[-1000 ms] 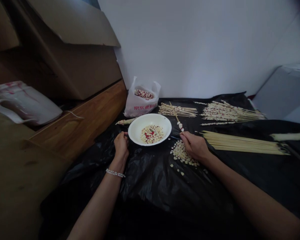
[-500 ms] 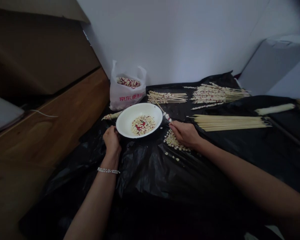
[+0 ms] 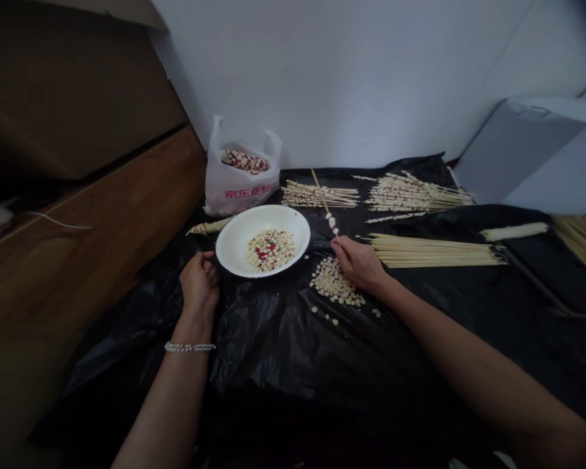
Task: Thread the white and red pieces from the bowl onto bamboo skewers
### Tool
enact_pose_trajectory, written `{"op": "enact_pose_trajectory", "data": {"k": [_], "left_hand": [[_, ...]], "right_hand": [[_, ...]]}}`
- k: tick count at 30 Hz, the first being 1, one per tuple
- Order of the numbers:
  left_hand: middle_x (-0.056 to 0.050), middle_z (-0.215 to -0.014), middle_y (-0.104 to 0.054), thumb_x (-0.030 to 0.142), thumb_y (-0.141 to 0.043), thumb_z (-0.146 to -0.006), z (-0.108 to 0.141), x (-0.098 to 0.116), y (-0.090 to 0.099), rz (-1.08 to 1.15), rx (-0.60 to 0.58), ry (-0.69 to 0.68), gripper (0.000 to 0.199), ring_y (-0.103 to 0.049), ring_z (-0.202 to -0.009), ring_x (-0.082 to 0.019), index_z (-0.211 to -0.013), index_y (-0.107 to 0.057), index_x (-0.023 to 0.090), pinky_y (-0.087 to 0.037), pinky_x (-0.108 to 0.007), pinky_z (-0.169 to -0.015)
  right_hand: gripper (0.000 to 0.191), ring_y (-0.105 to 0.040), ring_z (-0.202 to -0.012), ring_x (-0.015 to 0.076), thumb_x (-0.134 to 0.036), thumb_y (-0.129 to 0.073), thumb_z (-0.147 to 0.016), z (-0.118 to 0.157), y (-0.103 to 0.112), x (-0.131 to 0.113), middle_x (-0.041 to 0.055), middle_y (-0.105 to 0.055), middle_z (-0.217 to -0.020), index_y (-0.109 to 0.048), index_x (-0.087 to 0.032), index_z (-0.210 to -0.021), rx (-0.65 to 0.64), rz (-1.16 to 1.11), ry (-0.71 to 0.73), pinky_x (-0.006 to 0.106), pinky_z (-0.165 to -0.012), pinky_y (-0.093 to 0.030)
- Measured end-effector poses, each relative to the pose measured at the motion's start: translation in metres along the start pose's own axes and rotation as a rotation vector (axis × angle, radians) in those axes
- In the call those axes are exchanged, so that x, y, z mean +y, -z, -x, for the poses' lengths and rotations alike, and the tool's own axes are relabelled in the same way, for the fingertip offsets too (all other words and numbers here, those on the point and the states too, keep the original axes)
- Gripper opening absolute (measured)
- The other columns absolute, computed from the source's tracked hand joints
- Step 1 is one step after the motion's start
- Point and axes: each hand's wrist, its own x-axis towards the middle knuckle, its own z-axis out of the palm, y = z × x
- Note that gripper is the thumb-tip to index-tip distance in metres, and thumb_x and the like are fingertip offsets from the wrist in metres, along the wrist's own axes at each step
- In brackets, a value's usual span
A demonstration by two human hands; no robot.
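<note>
A thin wooden skewer (image 3: 321, 193) stands tilted in my right hand (image 3: 364, 262), its shaft pinched between thumb and fingers. White and dark red corn kernels (image 3: 331, 223) are threaded on it just above the grip. Below this hand lies a loose pile of pale kernels (image 3: 334, 283). My left hand (image 3: 200, 280) is beside the left edge of a white bowl (image 3: 229, 254), a small gap apart, fingers loosely bent and spread with nothing visible in them. Pale and red kernels (image 3: 271, 250) lie in the bowl.
Behind the bowl stands a white plastic bag (image 3: 241, 193) holding speckled corn cobs (image 3: 245, 161). Threaded skewers (image 3: 410, 194) lie in bundles at the back, bare skewers (image 3: 434, 251) at right. Black plastic sheeting (image 3: 273, 345) covers the surface. A partly stripped cob (image 3: 209, 226) lies beside the bowl.
My left hand has come away from the bowl's rim, moving left and toward me. My right hand has turned the skewer more upright and away from the bowl. The view has shifted slightly.
</note>
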Motion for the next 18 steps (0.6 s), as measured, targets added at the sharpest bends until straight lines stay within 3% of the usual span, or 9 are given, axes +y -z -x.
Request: {"op": "enact_pose_trajectory", "data": {"k": [6, 9, 11, 14, 18], "left_hand": [[0.012, -0.039, -0.029, 0.026, -0.056, -0.084, 0.005, 0.001, -0.003, 0.01, -0.003, 0.033, 0.017, -0.02, -0.029, -0.003, -0.07, -0.056, 0.016, -0.015, -0.015, -0.032], [0.011, -0.038, -0.026, 0.02, -0.048, -0.091, 0.003, 0.007, 0.003, 0.112, -0.008, 0.115, 0.022, -0.018, -0.029, -0.004, -0.071, -0.057, 0.016, -0.015, -0.014, -0.03], [0.011, -0.037, -0.024, 0.016, -0.04, -0.095, 0.0, 0.02, 0.01, 0.236, 0.039, 0.198, 0.029, -0.017, -0.029, -0.004, -0.07, -0.055, 0.017, -0.015, -0.014, -0.029], [0.009, -0.04, -0.025, 0.014, -0.035, -0.097, -0.002, 0.051, 0.012, 0.363, 0.058, 0.216, 0.032, -0.021, -0.03, -0.004, -0.07, -0.051, 0.019, -0.02, -0.014, -0.028], [0.008, -0.049, -0.033, 0.009, -0.038, -0.097, 0.0, 0.088, -0.022, 0.655, -0.125, 0.292, 0.024, -0.035, -0.035, -0.004, -0.081, -0.053, 0.019, -0.031, -0.013, -0.031]], "right_hand": [[0.025, -0.064, -0.063, 0.02, -0.028, -0.04, -0.1, -0.003, 0.006, 0.0, 0.0031, -0.068, -0.072, -0.063, -0.019, -0.105, 0.024, -0.181, -0.081, 0.028, -0.064, -0.047], [0.027, -0.063, -0.06, 0.0186, -0.029, -0.039, -0.101, -0.005, 0.01, -0.002, 0.0016, -0.065, -0.069, -0.062, -0.018, -0.11, 0.015, -0.258, -0.13, 0.027, -0.06, -0.048], [0.028, -0.062, -0.057, 0.0177, -0.03, -0.039, -0.101, -0.006, 0.014, -0.004, 0.0008, -0.064, -0.068, -0.062, -0.018, -0.112, 0.006, -0.299, -0.161, 0.027, -0.058, -0.048], [0.028, -0.059, -0.052, 0.0168, -0.031, -0.041, -0.1, -0.008, 0.019, -0.007, -0.0011, -0.062, -0.063, -0.063, -0.018, -0.114, -0.011, -0.347, -0.206, 0.027, -0.056, -0.046], [0.03, -0.053, -0.048, 0.0169, -0.031, -0.046, -0.097, -0.009, 0.022, -0.012, -0.0035, -0.056, -0.056, -0.064, -0.018, -0.117, -0.049, -0.409, -0.269, 0.029, -0.055, -0.043]]}}
